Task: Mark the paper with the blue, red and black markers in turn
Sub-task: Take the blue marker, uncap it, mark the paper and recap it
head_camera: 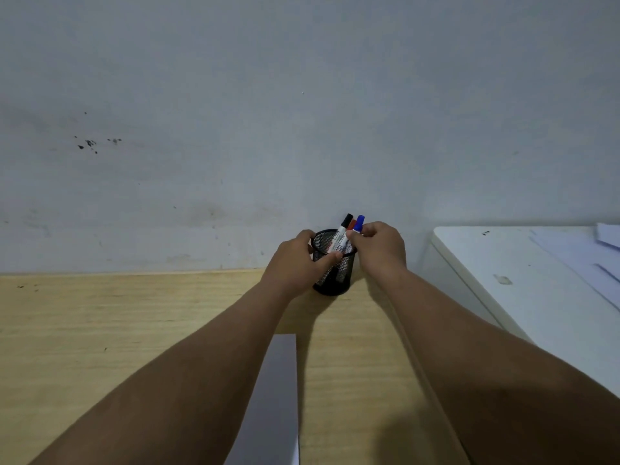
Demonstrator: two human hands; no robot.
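A black mesh pen cup [332, 280] stands on the wooden table near the wall. Three markers stick out of it: a black-capped marker [345, 226], a red-capped marker [351, 225] behind it, and a blue-capped marker [359, 224] on the right. My left hand [298, 263] wraps the cup's left side, thumb across its front. My right hand [380, 246] pinches the blue-capped marker just below its cap. A white sheet of paper [278, 397] lies on the table between my forearms, partly hidden by my left arm.
The wooden table [117, 330] meets a grey scuffed wall [235, 129] right behind the cup. A white cabinet top [523, 283] with loose white sheets [590, 253] stands to the right, close to my right forearm.
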